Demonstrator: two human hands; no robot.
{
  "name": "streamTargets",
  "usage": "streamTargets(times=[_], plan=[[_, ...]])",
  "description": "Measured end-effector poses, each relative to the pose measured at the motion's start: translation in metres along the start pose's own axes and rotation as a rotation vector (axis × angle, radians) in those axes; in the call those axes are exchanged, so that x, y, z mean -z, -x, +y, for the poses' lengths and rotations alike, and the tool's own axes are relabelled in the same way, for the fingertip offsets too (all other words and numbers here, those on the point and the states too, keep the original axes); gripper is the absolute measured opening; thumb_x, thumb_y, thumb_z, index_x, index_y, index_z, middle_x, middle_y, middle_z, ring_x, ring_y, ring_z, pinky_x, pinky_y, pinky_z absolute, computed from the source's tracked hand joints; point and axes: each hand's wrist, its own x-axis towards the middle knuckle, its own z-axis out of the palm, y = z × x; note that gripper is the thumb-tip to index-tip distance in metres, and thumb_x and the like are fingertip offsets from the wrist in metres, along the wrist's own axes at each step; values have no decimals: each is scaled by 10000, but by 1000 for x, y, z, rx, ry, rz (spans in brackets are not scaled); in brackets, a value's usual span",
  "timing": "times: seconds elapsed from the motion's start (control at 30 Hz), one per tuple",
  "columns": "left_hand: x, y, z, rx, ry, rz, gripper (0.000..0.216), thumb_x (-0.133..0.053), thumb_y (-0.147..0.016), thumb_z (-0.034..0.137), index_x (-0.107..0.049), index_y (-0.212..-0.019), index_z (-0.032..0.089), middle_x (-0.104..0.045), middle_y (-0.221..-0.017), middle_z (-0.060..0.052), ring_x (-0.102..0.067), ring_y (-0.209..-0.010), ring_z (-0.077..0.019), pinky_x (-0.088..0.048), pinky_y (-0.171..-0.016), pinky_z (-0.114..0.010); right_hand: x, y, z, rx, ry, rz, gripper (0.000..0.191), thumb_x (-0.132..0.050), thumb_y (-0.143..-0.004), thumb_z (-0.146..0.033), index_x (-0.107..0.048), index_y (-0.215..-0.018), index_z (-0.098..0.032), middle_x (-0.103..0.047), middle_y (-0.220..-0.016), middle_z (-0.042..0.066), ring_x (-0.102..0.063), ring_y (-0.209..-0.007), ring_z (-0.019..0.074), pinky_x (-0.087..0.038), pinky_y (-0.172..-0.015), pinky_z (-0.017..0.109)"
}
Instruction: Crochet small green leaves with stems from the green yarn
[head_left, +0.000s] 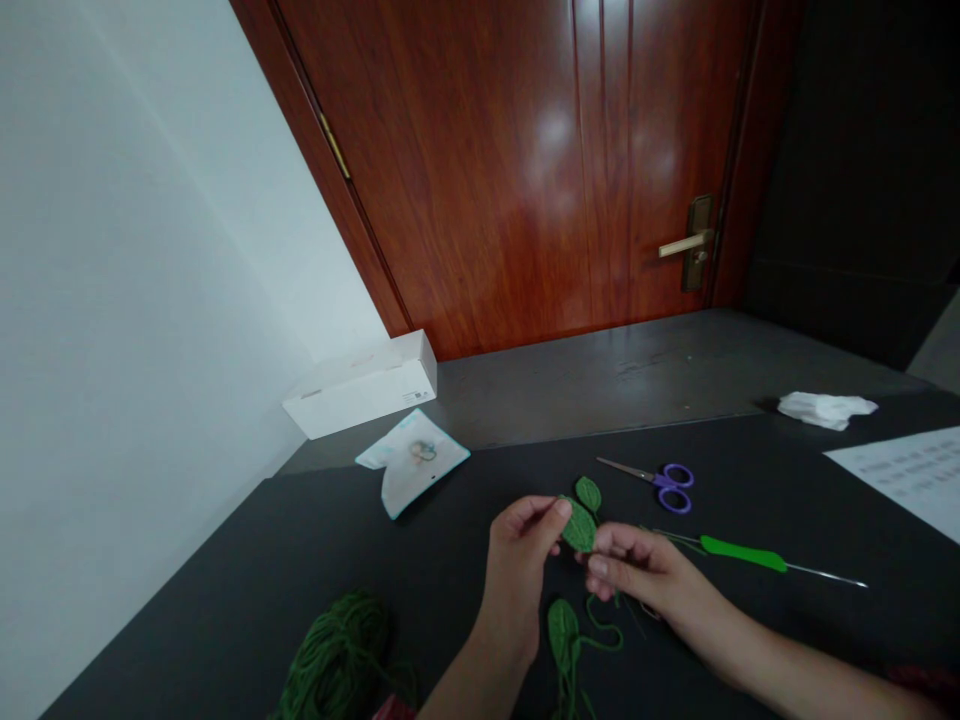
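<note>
My left hand (521, 555) and my right hand (637, 572) meet over a dark table (315, 560), both pinching a small green crocheted leaf (579, 526). A second green leaf (589, 491) pokes up just behind it. A third crocheted leaf (562, 630) with a trailing yarn tail lies on the table below my hands. A bundle of dark green yarn (337, 655) sits at the lower left. A crochet hook with a bright green handle (746, 555) lies right of my right hand.
Purple-handled scissors (660, 480) lie behind the hands. A white box (364, 385) and a small plastic packet (412, 460) sit at the table's far left. A crumpled white tissue (825, 408) and a printed sheet (907, 475) are at the right. A wooden door (525, 170) stands beyond.
</note>
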Motion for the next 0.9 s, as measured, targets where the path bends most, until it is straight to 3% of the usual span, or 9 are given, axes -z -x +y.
streamTargets(times=[0.2, 0.9], plan=[[0, -1, 1, -4, 2, -13, 174, -652, -752, 308, -675, -713, 140, -571, -616, 11, -454, -589, -109, -377, -575, -237, -1, 0, -11, -30, -28, 44, 256, -671, -773, -413, -646, -684, -175, -582, -559, -23, -490, -507, 114, -390, -536, 240], [0, 1, 10, -32, -108, -19, 170, -668, -723, 304, -704, -682, 143, -577, -556, 12, -448, -584, -132, -364, -585, -249, 1, 3, -4, -37, -168, 43, 234, -639, -814, -348, -657, -671, -163, -602, -586, -11, -484, -536, 124, -359, -562, 246]])
